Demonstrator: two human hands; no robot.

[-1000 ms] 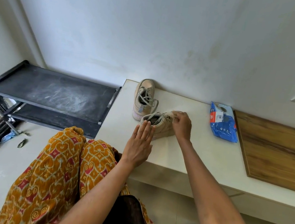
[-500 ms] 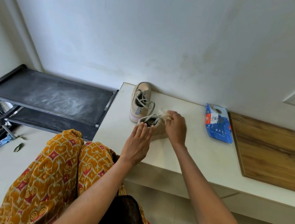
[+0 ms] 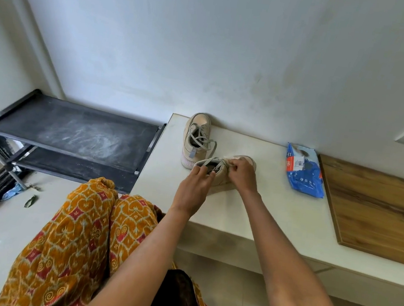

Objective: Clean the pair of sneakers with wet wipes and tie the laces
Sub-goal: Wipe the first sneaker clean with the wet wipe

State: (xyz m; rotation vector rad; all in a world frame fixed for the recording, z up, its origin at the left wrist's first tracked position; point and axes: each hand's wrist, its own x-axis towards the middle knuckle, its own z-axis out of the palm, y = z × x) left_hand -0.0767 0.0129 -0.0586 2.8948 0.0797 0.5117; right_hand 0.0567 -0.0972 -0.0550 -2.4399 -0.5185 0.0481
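Two beige sneakers sit on a low white bench [image 3: 265, 213]. The far sneaker [image 3: 195, 136] stands against the wall with loose grey laces. The near sneaker [image 3: 221, 173] lies in front of it, mostly covered by my hands. My left hand [image 3: 195, 187] holds its heel end, fingers on the collar. My right hand [image 3: 240, 174] pinches the laces over its tongue, and something whitish shows at its fingertips. A blue wet wipes pack [image 3: 303, 172] lies on the bench to the right.
A black two-tier shoe rack [image 3: 74, 132] stands left of the bench. A wooden board [image 3: 382, 212] covers the bench's right part. My knees in orange patterned cloth [image 3: 85, 235] are below. A wall runs just behind the sneakers.
My left hand slid forward from the bench onto the near sneaker's heel end. My right hand shifted from the toe toward the laces and curled its fingers there.
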